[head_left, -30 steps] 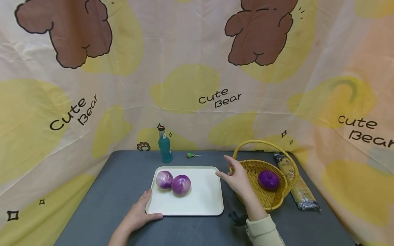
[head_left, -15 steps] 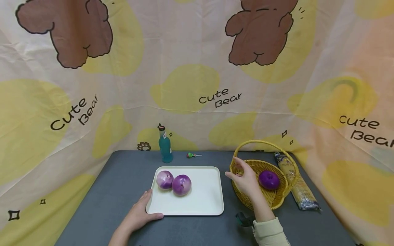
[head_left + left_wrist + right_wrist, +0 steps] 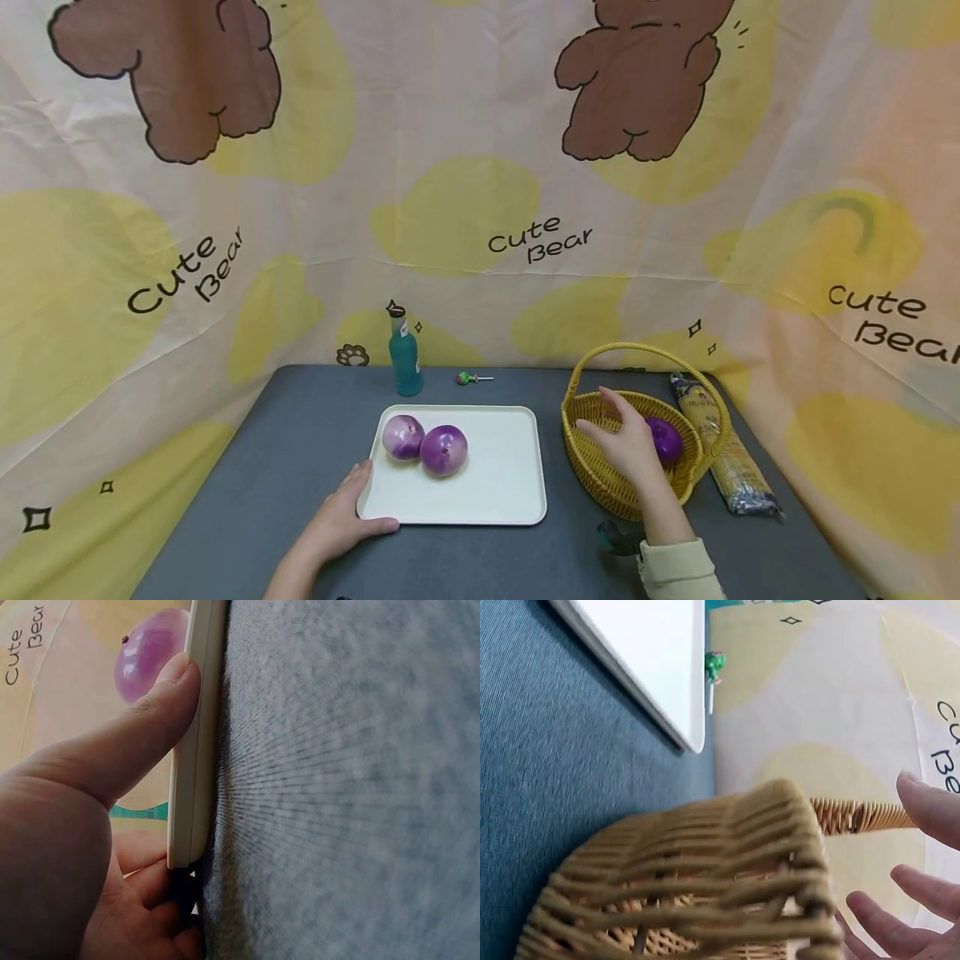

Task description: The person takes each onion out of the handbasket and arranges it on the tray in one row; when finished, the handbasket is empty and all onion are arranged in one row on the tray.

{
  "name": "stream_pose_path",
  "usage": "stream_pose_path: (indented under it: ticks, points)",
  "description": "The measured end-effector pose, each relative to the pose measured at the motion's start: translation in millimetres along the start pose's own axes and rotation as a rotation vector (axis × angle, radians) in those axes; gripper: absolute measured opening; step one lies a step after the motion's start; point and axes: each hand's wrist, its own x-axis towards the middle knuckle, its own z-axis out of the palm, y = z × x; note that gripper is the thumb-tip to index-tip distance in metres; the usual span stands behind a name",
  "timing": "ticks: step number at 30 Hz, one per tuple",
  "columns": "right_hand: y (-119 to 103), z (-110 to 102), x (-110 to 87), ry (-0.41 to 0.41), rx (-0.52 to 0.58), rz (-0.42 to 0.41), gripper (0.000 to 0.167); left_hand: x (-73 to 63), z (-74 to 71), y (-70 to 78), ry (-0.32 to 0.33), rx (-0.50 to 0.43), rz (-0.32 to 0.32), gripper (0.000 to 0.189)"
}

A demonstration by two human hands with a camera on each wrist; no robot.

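My left hand [image 3: 339, 512] rests at the near left corner of a white tray [image 3: 498, 467], its thumb along the front rim and its fingers at the left side. Two glossy round purple-and-white onions [image 3: 444, 451] sit side by side on the tray's left half. My right hand [image 3: 624, 437] is over the yellow wicker basket [image 3: 592, 483], fingers spread and thumb apart, holding nothing. Behind that hand, a darker purple round thing [image 3: 666, 440] lies in the basket, partly hidden. The right wrist view shows the basket rim [image 3: 780, 802] close beside the fingertips.
At the back stand a blue-green bottle [image 3: 406, 358] and a small green lollipop [image 3: 474, 378] lying flat. A long plastic-wrapped pack [image 3: 738, 467] lies right of the basket, whose tall handle [image 3: 637, 348] arches above it. A printed cloth hangs behind the grey table [image 3: 255, 500].
My right hand has moved right, from beside the tray's right edge to over the basket, and partly covers the dark purple thing. The left hand stays at the tray corner.
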Motion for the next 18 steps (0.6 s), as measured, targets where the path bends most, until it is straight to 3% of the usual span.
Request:
stream_pose_path:
  ticks: [18]
  points:
    - [18,-22,-2.2,0.02,-0.039,0.02,0.085,1.4,1.0,-1.9,-0.007,0.014,-0.001,0.125]
